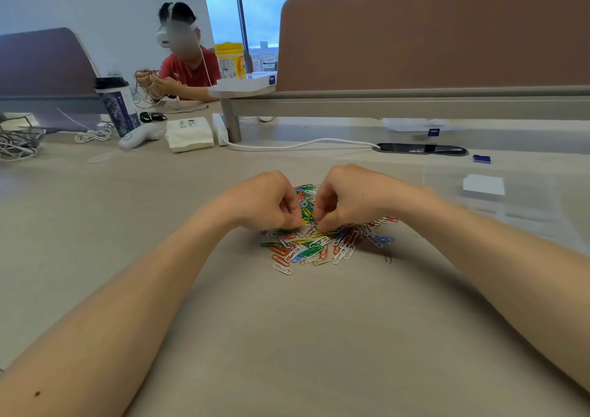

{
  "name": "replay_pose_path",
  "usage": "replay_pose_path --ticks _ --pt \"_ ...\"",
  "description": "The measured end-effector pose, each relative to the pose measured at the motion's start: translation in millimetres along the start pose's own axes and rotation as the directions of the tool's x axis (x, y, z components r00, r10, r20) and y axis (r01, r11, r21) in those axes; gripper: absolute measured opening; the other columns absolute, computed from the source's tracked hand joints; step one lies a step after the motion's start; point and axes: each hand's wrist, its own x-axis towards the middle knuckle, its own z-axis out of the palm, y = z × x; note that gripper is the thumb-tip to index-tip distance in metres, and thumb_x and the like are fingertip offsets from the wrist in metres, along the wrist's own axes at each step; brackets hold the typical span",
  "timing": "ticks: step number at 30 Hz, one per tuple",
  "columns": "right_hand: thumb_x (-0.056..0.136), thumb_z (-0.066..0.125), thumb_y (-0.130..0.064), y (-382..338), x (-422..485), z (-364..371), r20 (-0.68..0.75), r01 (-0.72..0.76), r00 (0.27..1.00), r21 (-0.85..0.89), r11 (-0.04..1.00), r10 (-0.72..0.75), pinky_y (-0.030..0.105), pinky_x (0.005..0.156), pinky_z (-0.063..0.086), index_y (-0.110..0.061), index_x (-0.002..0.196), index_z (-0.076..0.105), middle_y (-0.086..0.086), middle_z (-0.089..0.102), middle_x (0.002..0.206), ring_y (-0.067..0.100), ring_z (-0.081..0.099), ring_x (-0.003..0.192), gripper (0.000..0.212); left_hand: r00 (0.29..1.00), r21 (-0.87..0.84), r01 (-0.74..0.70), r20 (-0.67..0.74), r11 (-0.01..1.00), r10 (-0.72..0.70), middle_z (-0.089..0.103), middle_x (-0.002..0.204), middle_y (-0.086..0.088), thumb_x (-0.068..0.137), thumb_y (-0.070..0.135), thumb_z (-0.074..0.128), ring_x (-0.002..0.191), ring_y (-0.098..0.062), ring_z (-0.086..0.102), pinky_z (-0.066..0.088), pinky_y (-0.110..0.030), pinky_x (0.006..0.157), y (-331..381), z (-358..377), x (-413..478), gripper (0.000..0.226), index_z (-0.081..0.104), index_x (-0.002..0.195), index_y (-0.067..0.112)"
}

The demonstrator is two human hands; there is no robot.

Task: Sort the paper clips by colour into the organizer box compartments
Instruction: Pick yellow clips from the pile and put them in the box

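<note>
Paper clips (314, 241): a mixed heap of red, green, blue, yellow and white ones lies loose on the beige table (303, 336) at mid-frame. None looks sorted yet, so the task is judged to be at its start.
Left hand (268, 199): knuckles up and fingers curled, with thumb and forefinger pressed together at the near-left of the heap. It appears to pinch a clip, but the colour is hidden.
Right hand (344, 196): mirrors the left, fingers curled and tips closed down into the heap just beside the other hand. It likely pinches too.
Why held so: the clips interlock, so working two pinches close together probably serves to tease one free of its neighbours.
Clear plastic piece (526, 205): lies flat at right of mid-frame, apart from the heap, with a white card (483, 185) on or under it. It may be the organizer box, but no compartments can be made out.
In the way: tangling is the main snag, as nothing lies between the heap and the clear piece.
Middle distance: a white cable (303, 144) runs to a black desk port (421, 149), with a white packet (190, 135) and a lidded cup (116, 110) at left.
Far: another person (188, 74) handles cord at upper left, beside a yellow tub (229, 60). A brown divider (431, 33) fills the upper right.
</note>
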Motion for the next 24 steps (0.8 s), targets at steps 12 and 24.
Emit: replay_pose_path --ticks 12,24 --pt "0.083 0.072 -0.019 -3.2 0.9 3.7 0.007 -0.011 1.0 -0.05 0.999 0.011 0.022 0.06 0.043 -0.021 0.075 0.072 -0.009 0.065 0.071 0.004 0.056 0.068 0.008 0.989 -0.023 -0.105 0.103 0.994 0.107 0.069 0.077 0.01 0.089 0.012 0.061 0.068 -0.01 0.061 0.048 -0.021 0.061 3.2 -8.9 -9.2 0.023 0.076 0.089 0.029" --pt "0.089 0.062 -0.013 -3.6 -4.1 -7.0 -0.061 -0.003 0.998 0.026 1.0 0.005 0.011 0.057 0.037 -0.022 0.1 0.077 -0.021 0.059 0.069 -0.006 0.053 0.061 0.02 0.984 0.077 -0.134 0.128 0.988 0.123 0.069 0.075 0.008 0.083 0.025 0.075 0.061 -0.001 0.055 0.046 -0.018 0.061 3.4 1.0 -4.1 0.002 0.074 0.082 0.024"
